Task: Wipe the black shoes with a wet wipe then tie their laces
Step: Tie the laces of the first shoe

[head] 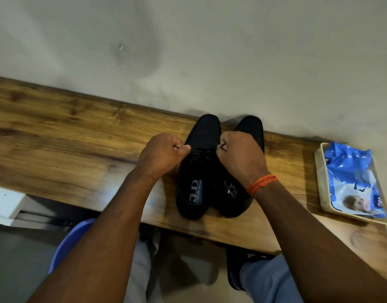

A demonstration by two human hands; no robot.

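Note:
Two black shoes stand side by side on the wooden table (78,136), toes toward the wall. The left shoe (199,171) shows its insole label; the right shoe (249,127) is partly hidden under my right wrist. My left hand (164,154) is closed at the left side of the left shoe's lacing, pinching a lace end. My right hand (240,156) is closed at the right side of the same lacing, gripping the other lace end. The black laces (204,152) stretch between the two fists.
A beige tray (319,171) at the table's right end holds a blue wet-wipe pack (352,176). The wall runs right behind the shoes. A blue stool (68,243) and my legs show below the table's front edge.

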